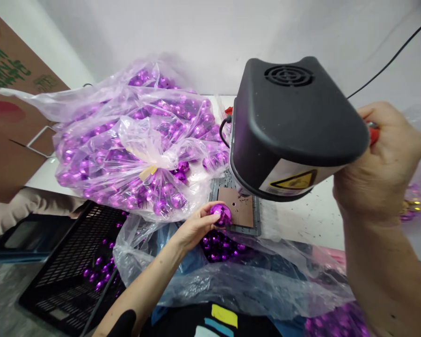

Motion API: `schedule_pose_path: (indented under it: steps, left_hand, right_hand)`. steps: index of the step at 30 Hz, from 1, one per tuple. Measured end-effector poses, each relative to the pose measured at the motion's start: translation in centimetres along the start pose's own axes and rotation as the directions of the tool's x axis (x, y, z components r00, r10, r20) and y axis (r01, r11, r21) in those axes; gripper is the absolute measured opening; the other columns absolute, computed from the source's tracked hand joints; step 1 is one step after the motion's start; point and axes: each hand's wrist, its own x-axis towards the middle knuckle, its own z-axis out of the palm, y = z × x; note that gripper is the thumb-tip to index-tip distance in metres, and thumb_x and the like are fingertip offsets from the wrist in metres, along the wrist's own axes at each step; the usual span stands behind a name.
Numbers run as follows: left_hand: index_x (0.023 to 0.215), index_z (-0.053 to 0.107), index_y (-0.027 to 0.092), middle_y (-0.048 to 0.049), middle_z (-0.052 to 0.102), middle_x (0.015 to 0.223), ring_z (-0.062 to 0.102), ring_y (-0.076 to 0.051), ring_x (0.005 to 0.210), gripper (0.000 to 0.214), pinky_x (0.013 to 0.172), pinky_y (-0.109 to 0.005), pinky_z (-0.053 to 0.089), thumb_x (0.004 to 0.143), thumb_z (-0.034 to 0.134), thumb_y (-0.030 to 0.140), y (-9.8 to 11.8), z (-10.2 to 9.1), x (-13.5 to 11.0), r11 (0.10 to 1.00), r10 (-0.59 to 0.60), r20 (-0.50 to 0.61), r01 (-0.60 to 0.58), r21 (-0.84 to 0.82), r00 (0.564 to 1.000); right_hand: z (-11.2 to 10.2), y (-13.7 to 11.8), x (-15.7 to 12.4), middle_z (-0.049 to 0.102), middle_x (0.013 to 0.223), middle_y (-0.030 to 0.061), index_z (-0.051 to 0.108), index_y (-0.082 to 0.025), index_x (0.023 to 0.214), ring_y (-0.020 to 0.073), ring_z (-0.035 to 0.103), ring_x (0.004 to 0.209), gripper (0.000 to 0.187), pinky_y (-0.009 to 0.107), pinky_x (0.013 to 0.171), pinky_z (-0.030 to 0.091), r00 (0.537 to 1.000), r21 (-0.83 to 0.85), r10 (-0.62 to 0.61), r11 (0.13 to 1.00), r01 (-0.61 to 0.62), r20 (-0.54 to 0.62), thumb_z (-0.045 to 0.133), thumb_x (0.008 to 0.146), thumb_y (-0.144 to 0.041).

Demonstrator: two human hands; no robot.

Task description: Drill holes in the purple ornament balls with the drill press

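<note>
My left hand (195, 226) pinches a shiny purple faceted ball (222, 214) between thumb and fingers. The ball is at the front left edge of a brown board (244, 213) with a small hole, which lies on the grey base plate (257, 228) of a bench press. The press's black housing (301, 117), with a vent on top and a yellow warning label, rises over the plate and hides its working end. At the housing's right side my right hand (386, 159) is closed around a red handle (374, 135), only partly visible.
Tied clear bags (101, 145) of purple balls lie left on the white table (319, 224). An open plastic bag (231, 281) with more balls spreads across my lap. A black crate (63, 267) with loose balls stands lower left, near a cardboard box (10, 140) and another person's sleeve (31, 208).
</note>
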Motion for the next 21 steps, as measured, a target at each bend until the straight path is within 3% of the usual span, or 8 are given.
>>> schedule_pose_path:
  steps: [2,6,11,15,17,21]
  left_hand:
    - [0.121,0.065,0.019,-0.0078,0.073,0.113,0.067,-0.021,0.104,0.053,0.095,-0.034,0.050,0.074,0.083,0.034,-0.1,0.0,0.8,0.973,0.143,-0.050,-0.131,0.192,0.988]
    - [0.130,0.059,0.021,-0.0080,0.067,0.127,0.062,-0.024,0.118,0.054,0.106,-0.040,0.045,0.082,0.076,0.036,-1.0,0.1,2.9,0.796,0.381,-0.026,-0.313,0.518,0.924]
    - [0.127,0.062,0.021,-0.0094,0.067,0.125,0.059,-0.027,0.118,0.045,0.107,-0.046,0.042,0.086,0.072,0.039,-1.8,0.3,4.8,0.531,0.506,0.056,-0.362,0.766,0.861]
    - [0.126,0.061,0.020,-0.0107,0.066,0.127,0.059,-0.028,0.119,0.044,0.107,-0.046,0.040,0.088,0.071,0.038,-1.6,0.6,5.3,0.344,0.559,0.162,-0.405,0.847,0.813]
    - [0.124,0.062,0.019,-0.0112,0.066,0.128,0.058,-0.028,0.121,0.042,0.108,-0.046,0.040,0.088,0.071,0.038,-1.5,0.7,5.5,0.321,0.547,0.200,-0.425,0.847,0.813]
    - [0.126,0.063,0.020,-0.0112,0.066,0.127,0.059,-0.028,0.121,0.042,0.109,-0.047,0.041,0.089,0.069,0.040,-1.2,0.2,5.8,0.426,0.463,0.185,-0.401,0.811,0.867]
  right_hand:
    - [0.1,0.0,0.0,0.039,0.065,-0.0001,0.056,-0.007,0.073,-0.0013,0.032,0.065,0.048,0.015,0.057,0.023,1.000,-0.006,-0.005,1.000,0.005,-0.009,0.061,0.086,-0.052]
    - [0.1,0.0,0.0,0.039,0.066,0.0000,0.056,-0.006,0.074,-0.0020,0.032,0.066,0.049,0.014,0.058,0.023,1.000,-0.010,-0.006,1.000,0.006,-0.002,0.060,0.087,-0.053]
    - [-0.1,0.0,0.0,0.039,0.066,0.0000,0.056,-0.005,0.076,-0.0023,0.032,0.066,0.051,0.012,0.058,0.024,1.000,-0.015,-0.011,1.000,0.011,0.013,0.058,0.088,-0.055]
    - [-0.1,-0.1,0.0,0.038,0.066,-0.0002,0.056,-0.005,0.076,-0.0026,0.032,0.065,0.052,0.012,0.057,0.024,1.000,-0.028,-0.017,0.999,0.018,0.017,0.057,0.088,-0.056]
    - [-0.1,-0.2,-0.1,0.038,0.066,-0.0003,0.056,-0.006,0.076,-0.0028,0.032,0.065,0.053,0.012,0.056,0.023,1.000,-0.028,-0.013,1.000,0.014,0.015,0.056,0.088,-0.058]
    - [-0.1,-0.4,-0.1,0.039,0.067,-0.0004,0.057,-0.006,0.077,-0.0028,0.031,0.066,0.054,0.013,0.058,0.021,1.000,-0.056,-0.017,0.998,0.017,0.006,0.054,0.089,-0.058]
